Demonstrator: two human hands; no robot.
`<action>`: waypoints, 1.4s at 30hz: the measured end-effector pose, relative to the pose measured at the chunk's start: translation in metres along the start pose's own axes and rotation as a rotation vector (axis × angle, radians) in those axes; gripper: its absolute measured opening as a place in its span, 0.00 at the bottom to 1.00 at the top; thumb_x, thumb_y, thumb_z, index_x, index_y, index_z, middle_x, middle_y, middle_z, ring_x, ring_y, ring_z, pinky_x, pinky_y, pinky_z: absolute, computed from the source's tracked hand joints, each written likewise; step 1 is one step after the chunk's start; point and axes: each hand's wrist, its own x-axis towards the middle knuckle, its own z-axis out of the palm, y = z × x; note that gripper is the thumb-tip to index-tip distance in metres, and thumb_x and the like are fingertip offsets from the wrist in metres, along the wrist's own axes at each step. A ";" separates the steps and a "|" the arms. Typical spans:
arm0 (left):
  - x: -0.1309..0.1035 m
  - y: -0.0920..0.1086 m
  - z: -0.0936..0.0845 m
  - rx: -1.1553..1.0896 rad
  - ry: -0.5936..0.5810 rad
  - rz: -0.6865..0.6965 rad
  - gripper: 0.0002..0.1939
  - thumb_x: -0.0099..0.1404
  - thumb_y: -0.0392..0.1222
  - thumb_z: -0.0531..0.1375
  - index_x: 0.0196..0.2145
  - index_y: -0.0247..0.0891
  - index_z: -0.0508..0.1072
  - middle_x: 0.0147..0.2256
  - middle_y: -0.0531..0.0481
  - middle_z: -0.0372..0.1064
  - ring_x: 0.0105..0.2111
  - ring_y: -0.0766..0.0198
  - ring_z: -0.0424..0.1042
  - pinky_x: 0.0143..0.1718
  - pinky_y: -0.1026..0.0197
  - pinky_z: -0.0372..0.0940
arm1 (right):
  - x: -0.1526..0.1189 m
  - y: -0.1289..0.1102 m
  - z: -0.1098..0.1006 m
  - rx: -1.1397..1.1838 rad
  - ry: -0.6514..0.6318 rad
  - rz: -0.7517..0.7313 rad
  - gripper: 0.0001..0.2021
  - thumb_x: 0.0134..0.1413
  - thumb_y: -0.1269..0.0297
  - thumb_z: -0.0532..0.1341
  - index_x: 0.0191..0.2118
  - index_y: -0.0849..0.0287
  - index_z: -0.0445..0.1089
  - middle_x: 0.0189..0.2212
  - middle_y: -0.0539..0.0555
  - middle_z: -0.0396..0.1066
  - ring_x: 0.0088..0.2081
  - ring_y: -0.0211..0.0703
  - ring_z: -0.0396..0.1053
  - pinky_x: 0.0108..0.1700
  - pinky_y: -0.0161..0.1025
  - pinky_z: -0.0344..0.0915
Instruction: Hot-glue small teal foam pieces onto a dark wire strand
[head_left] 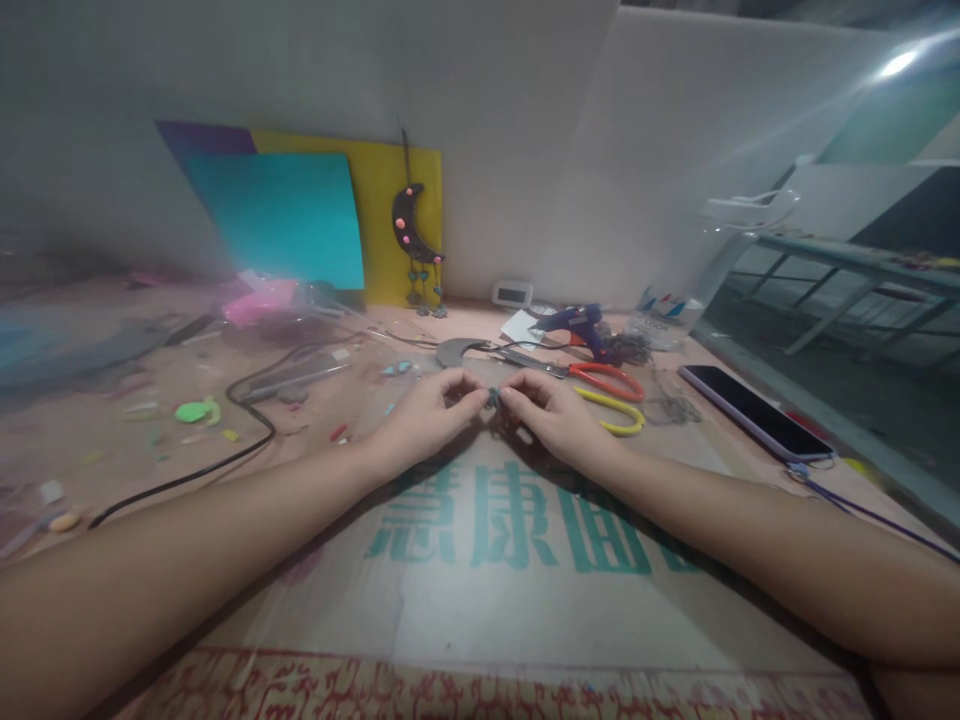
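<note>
A small dark grey-green piece (493, 397) is held between both hands at the middle of the table. My left hand (442, 402) pinches its left side between thumb and forefinger. On the right side, my right hand (536, 405) grips it the same way. The piece is too small to make out in detail. Just behind the hands lie a grey crescent shape (453, 352) and scissors with orange and yellow handles (607, 381). A dark crescent ornament with pink dots (409, 225) hangs at the back against a yellow board (367, 210).
A blue glue gun (577, 322) and a small white device (512, 293) stand at the back. To the right lies a phone (754, 410) with a cord. A black cable (259, 440), clay scraps and a pink plastic-wrapped bundle (259, 303) spread over the left side.
</note>
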 end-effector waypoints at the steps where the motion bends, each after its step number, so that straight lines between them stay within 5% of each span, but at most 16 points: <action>1: 0.000 0.000 0.000 0.002 -0.004 0.004 0.11 0.64 0.45 0.54 0.30 0.36 0.69 0.28 0.53 0.68 0.31 0.64 0.67 0.33 0.64 0.61 | 0.000 0.000 0.000 -0.003 -0.001 -0.001 0.10 0.59 0.58 0.56 0.33 0.58 0.66 0.24 0.48 0.70 0.26 0.36 0.68 0.30 0.34 0.63; 10: 0.001 -0.007 0.003 -0.139 -0.002 -0.007 0.14 0.67 0.47 0.51 0.33 0.36 0.70 0.31 0.50 0.71 0.35 0.61 0.70 0.36 0.62 0.63 | 0.000 0.001 0.001 0.031 0.009 0.020 0.10 0.59 0.57 0.56 0.33 0.58 0.65 0.24 0.48 0.70 0.26 0.37 0.68 0.30 0.34 0.64; 42: -0.001 0.005 -0.001 -0.014 0.024 -0.080 0.09 0.62 0.44 0.57 0.31 0.36 0.70 0.30 0.52 0.69 0.31 0.64 0.68 0.34 0.63 0.61 | -0.001 -0.006 -0.001 -0.040 -0.001 0.041 0.11 0.60 0.57 0.55 0.36 0.60 0.66 0.27 0.50 0.70 0.28 0.37 0.68 0.31 0.35 0.65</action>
